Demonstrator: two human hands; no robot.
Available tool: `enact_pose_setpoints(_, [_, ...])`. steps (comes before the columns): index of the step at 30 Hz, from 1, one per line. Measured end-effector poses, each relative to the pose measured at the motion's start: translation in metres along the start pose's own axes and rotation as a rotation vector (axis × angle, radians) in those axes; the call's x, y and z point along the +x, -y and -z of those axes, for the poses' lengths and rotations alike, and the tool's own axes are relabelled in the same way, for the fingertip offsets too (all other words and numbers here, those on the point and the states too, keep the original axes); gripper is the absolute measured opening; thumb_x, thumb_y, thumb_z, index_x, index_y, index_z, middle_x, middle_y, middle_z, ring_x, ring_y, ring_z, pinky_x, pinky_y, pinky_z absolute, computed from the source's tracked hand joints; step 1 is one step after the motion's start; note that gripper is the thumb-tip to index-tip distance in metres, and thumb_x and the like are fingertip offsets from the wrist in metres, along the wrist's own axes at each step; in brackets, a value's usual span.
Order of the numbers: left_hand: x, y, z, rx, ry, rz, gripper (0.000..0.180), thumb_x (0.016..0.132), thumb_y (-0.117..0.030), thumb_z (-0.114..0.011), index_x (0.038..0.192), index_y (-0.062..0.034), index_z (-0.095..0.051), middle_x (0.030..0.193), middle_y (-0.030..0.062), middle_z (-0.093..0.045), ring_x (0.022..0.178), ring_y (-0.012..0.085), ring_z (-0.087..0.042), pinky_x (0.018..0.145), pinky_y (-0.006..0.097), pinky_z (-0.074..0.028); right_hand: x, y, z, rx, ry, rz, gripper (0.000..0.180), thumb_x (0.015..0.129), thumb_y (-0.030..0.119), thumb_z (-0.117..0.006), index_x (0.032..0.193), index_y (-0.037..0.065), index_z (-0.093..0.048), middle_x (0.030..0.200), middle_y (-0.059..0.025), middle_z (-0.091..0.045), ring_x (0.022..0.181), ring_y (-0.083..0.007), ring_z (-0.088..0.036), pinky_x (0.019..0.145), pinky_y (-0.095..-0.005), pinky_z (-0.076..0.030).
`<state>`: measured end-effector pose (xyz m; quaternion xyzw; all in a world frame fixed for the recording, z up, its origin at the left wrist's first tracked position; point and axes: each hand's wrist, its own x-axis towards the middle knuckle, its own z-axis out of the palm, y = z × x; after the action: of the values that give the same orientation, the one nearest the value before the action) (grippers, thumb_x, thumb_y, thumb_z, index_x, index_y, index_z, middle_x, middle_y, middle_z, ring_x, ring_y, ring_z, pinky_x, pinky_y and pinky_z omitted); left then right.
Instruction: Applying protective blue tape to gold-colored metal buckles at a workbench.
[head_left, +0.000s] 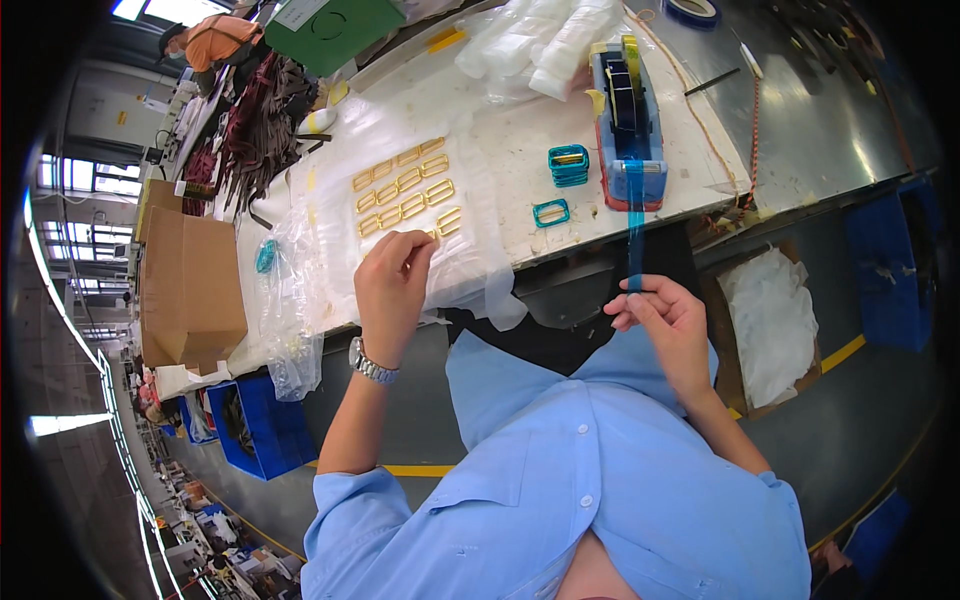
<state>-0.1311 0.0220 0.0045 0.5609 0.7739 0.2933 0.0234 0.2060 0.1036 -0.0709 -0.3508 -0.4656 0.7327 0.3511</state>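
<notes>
My right hand (665, 325) pinches the free end of a blue tape strip (636, 225), which is stretched from a blue and red tape dispenser (648, 180) at the table edge. My left hand (393, 285), with a metal watch at its wrist, is closed in a pinch by the nearest row of gold rectangular buckles (403, 180). Whatever is between those fingertips is too small and hidden to make out. The buckles lie in rows on a clear plastic sheet (480, 225). Left of the dispenser are a stack of teal-wrapped buckles (568, 165) and a single teal-edged buckle (551, 213).
Crumpled plastic bags (545, 45) and a green box (333, 30) lie at the back. A cardboard box (192, 275) stands at the left. Blue bins (258, 425) sit below the table. A person in orange (222, 38) is far left.
</notes>
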Motion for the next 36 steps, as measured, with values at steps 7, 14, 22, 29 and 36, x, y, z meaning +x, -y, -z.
enact_pose_setpoints(7, [0.014,0.032,0.004,0.344,0.142,-0.350,0.007,0.092,-0.006,-0.075,0.096,-0.0047,-0.070,0.087,0.0124,-0.069,0.089,0.0347,-0.067,0.079,0.046,-0.055,0.003,0.001,-0.002,0.054,0.044,-0.046,0.015,0.110,0.008,-0.066,0.118,-0.005,-0.069,0.107,-0.0177,-0.081,0.088,-0.0140,-0.077,0.083,-0.0288,-0.063])
enact_pose_setpoints(14, [0.041,0.052,0.015,0.194,0.315,-0.129,0.011,0.086,-0.002,-0.074,0.096,0.0002,-0.071,0.087,0.0129,-0.071,0.082,0.0294,-0.068,0.079,0.041,-0.057,0.002,-0.005,-0.006,0.110,0.054,-0.014,0.012,0.112,0.007,-0.063,0.114,-0.004,-0.067,0.109,-0.0154,-0.081,0.091,-0.0134,-0.076,0.084,-0.0293,-0.063])
enact_pose_setpoints(22, [0.053,-0.004,0.036,-0.863,0.320,0.336,0.010,0.102,-0.009,-0.074,0.105,0.0004,-0.075,0.103,0.0032,-0.073,0.090,0.0092,-0.062,0.087,0.025,-0.051,-0.007,-0.001,-0.008,0.099,0.026,0.027,0.013,0.113,0.008,-0.060,0.119,-0.003,-0.065,0.112,-0.0161,-0.080,0.093,-0.0138,-0.075,0.092,-0.0299,-0.061])
enact_pose_setpoints(29, [-0.015,-0.102,-0.060,-1.270,0.687,0.464,0.010,0.097,-0.005,-0.081,0.106,-0.0002,-0.079,0.149,0.0157,-0.064,0.129,0.0184,-0.064,0.112,0.035,-0.048,-0.009,-0.005,-0.013,0.069,0.020,0.042,0.018,0.112,0.005,-0.059,0.125,-0.005,-0.066,0.109,-0.0098,-0.080,0.098,-0.0121,-0.076,0.090,-0.0271,-0.060])
enact_pose_setpoints(36, [-0.025,-0.116,-0.081,-1.263,0.669,0.498,0.011,0.098,-0.008,-0.081,0.106,-0.0003,-0.081,0.144,0.0154,-0.068,0.140,0.0197,-0.058,0.114,0.038,-0.047,-0.012,-0.003,-0.014,0.077,-0.009,0.042,0.025,0.111,0.006,-0.062,0.133,-0.005,-0.067,0.107,-0.0092,-0.081,0.099,-0.0119,-0.077,0.084,-0.0253,-0.060])
